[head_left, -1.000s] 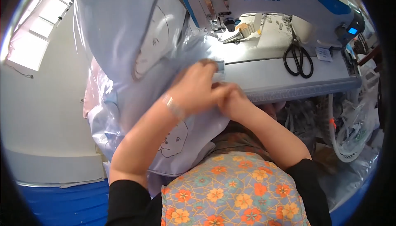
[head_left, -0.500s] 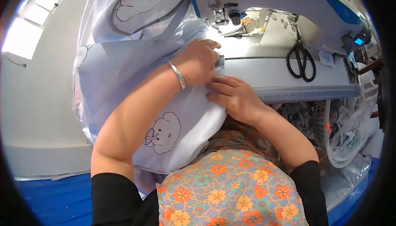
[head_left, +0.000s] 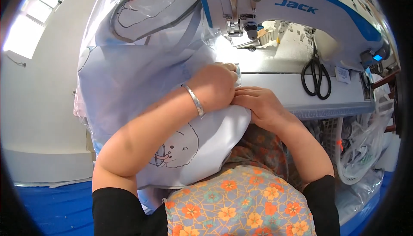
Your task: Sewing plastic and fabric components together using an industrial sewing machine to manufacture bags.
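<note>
A pale lavender-white fabric piece (head_left: 116, 81) with outlined cartoon animals lies over the left of the sewing table and hangs down towards my lap. My left hand (head_left: 215, 87), with a silver bracelet on its wrist, is closed on the fabric's right edge, fingers curled in front of the sewing machine's needle area. Against it, my right hand (head_left: 262, 107) pinches the same edge, its fingers pressed together. The fingertips of both hands are partly hidden. Just beyond stands the white and blue sewing machine (head_left: 297, 10), its lamp glaring on the cloth.
Black-handled scissors (head_left: 316, 74) lie on the machine bed to the right. A ruler strip (head_left: 318, 112) runs along the table's front edge. Below it at the right, a white plastic basket (head_left: 344, 167) holds scraps. Clear plastic wrapping (head_left: 92, 18) surrounds fabric at the far left.
Both hands have come nearer to me and slightly right, drawing the fabric edge along. The left fingers are more curled, and the hands are closer together. The whole view has also shifted a little.
</note>
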